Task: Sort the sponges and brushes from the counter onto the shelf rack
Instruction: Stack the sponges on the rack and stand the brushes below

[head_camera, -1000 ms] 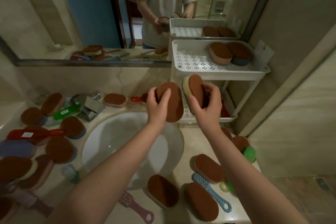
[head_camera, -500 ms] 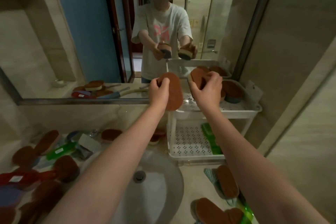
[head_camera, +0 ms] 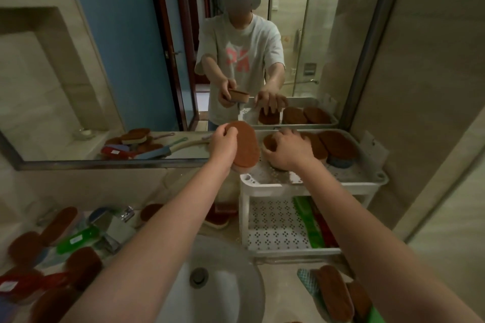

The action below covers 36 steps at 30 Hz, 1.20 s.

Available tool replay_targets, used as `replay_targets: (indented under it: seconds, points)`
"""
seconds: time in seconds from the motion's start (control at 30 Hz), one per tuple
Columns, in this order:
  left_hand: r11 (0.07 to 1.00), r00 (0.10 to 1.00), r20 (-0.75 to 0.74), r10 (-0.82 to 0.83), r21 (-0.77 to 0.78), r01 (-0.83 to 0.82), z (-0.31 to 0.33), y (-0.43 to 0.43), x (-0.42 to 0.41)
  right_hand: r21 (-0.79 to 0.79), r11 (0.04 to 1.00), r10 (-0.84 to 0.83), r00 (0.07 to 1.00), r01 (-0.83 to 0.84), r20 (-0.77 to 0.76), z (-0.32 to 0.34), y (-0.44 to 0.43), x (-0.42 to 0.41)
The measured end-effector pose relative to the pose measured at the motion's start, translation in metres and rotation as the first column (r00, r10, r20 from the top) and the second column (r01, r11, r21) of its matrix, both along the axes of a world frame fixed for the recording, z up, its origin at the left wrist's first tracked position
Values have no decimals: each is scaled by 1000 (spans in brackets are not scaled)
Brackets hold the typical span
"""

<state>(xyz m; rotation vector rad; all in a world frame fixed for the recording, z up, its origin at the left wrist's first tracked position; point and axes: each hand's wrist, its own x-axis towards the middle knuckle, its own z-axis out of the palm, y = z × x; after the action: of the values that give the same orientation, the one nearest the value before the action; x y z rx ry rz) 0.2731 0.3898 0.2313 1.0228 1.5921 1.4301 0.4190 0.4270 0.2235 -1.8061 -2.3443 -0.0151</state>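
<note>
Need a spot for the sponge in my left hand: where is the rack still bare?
Top tray: bare along the front, between its rim and the sponge row; the back is crowded, with the right hand on the leftmost sponge. Lower shelf: bare on the left and middle, bordered by the green brush on the right.

Sponge (head_camera: 269,143) mostly under right hand (head_camera: 287,152)

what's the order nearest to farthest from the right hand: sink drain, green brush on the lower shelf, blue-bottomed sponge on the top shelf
From the right hand:
1. Blue-bottomed sponge, same top shelf, to its right.
2. Green brush, lower shelf, below it.
3. Sink drain, down left in the basin.
</note>
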Motion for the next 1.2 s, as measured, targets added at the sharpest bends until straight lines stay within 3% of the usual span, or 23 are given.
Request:
replay_targets:
  seconds: [0.1,0.23,0.4,0.47,0.57,0.63,0.7,0.8,0.9,0.97,1.13,1.2]
  points:
    - [1000,999,-36,10,-7,-10,0,9,2,-173,971,163,987,-163,-15,-2,2,24]
    - [1000,996,-89,3,9,-2,-3,22,7,-182,980,85,995,-76,43,-8,9,42]
    - [1000,955,-296,-13,4,15,-5,42,20,-234,970,47,997,-61,-68,-12,12,45]
    - [1000,894,-448,-20,-10,18,-7,49,27,-247,967,30,988,-67,-151,-11,14,47]
    - [992,685,-727,-45,-112,-53,-13,59,33,-234,970,40,989,-73,-141,-13,14,48]
    - [980,570,-819,-70,-164,-115,-17,64,35,-240,968,49,992,-76,-119,-14,14,48]
    - [976,521,-849,-89,-179,-125,-20,65,37,-249,965,55,992,-83,-117,-14,14,49]
    - [985,542,-838,-69,-142,-95,-20,64,38,-244,966,56,991,-83,-118,-15,15,50]
    - [999,613,-790,-23,-2,36,-15,55,32,-236,968,57,992,-82,-111,-14,14,50]
    - [986,615,-785,-74,36,164,-14,43,22,-236,968,59,991,-86,-117,-14,14,50]
    - [901,438,-807,-397,-250,355,-19,23,-1,-240,968,55,993,-79,-105,-15,13,50]
    - [896,400,-822,-405,-268,355,-20,24,0,-231,970,56,993,-79,-106,-15,12,49]
